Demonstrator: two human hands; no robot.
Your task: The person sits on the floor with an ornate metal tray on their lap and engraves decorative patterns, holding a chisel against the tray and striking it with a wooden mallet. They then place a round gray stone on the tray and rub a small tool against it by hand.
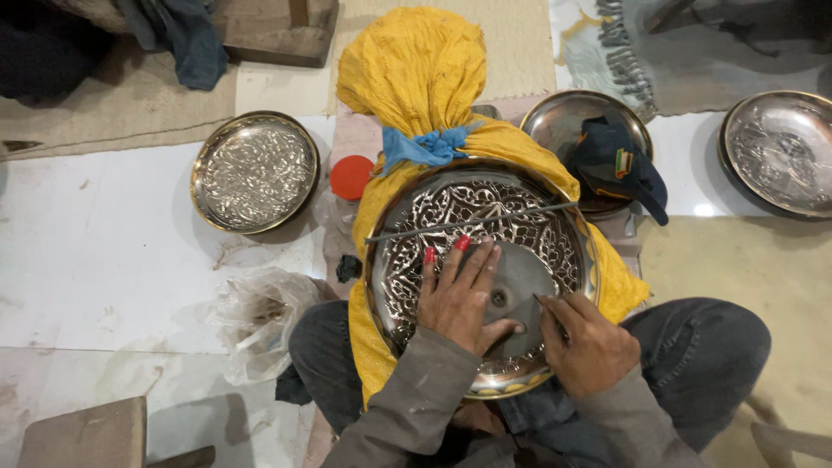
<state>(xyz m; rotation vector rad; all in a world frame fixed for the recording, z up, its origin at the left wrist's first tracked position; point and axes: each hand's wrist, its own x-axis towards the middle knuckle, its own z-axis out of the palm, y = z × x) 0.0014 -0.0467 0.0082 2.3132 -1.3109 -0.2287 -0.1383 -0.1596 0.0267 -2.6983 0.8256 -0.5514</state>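
The large engraved metal plate (481,277) lay tilted against a yellow cloth bundle (416,78) in the seated person's lap, its plain round centre just under both hands. The left hand (459,299) was spread flat on that centre, fingers (472,260) open and pointing away from the body, holding nothing, only pressing the plate down. The right hand (589,342) sat just beside it at the plate's right edge, closed round a small pointed tool (548,305) whose tip angled inward toward the bare centre (so the right hand was the nearer to the work spot). A thin metal rod (472,221) lay crosswise over the upper pattern, well beyond the fingertips.
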